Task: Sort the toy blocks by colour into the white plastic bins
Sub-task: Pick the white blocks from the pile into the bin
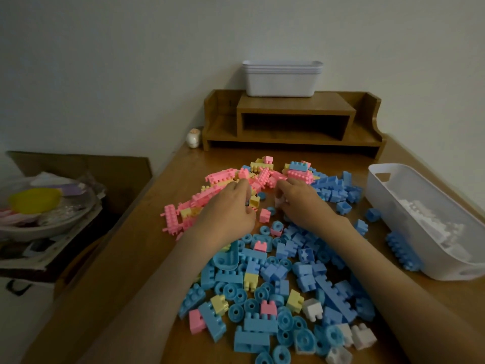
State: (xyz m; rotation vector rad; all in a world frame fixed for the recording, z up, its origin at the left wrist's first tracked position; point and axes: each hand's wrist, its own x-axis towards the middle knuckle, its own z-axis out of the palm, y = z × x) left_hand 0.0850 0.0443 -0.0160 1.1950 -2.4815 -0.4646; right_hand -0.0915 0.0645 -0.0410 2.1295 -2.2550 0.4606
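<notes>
Blocks (252, 258) fill the middle of the surface (118, 271); bare wood stays free along its left edge. At the right edge a bin (380, 195) holds white blocks (433, 222). Empty stacked bins (282, 82) stand on the shelf (296, 106). The right hand (304, 206) pinches a pale block (279, 203) with narrow fingers. The left hand (225, 214) curls its fingers into the pile, but I cannot tell if they hold anything.

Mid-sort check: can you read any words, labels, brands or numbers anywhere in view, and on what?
No text can be read in this view.
blocks: plain, no print showing.
bin on the right: plain white, no label showing.
stacked bins on the shelf: plain white, no label showing.
jar by the shelf: any marking is too small and blurred to read.
clutter at far left: too dark and blurred to read.
</notes>
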